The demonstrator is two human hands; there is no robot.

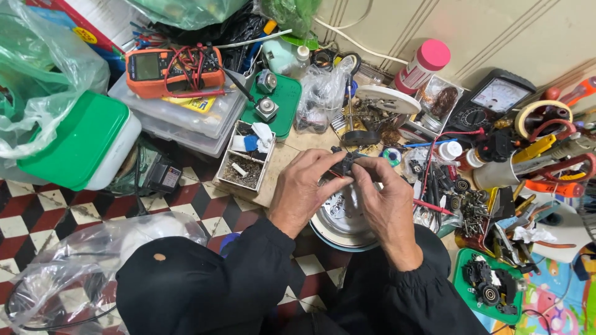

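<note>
Sitting on a checkered floor (pixel 37 214) amid repair clutter, person works over a metal bowl (pixel 338 226). Big items first: green-lidded tub (pixel 84 139) at left, clear plastic bag (pixel 93 257) in front of it, clear storage box (pixel 186 121) carrying an orange multimeter (pixel 171 71) with red leads. Analog meter (pixel 500 96) far right, pink-capped bottle (pixel 422 65) next to it. Green tray (pixel 282 102) with two small motors, divided box (pixel 245 158) just left of the hands, second green tray (pixel 487 288) lower right with black parts.

Left hand (pixel 304 189) and right hand (pixel 388 198) are close together, both pinching one small black part (pixel 347 160), thin red wire trailing from it. Part sits above the bowl's far rim, held in the air, not resting on anything. Fingers cover most of it, so exact shape and what's being done to it can't be told.

To do it well, likely: keep the part over the bowl so any loose bits drop in, hold with one hand and work with the other, avoid tugging the red wire.
</note>
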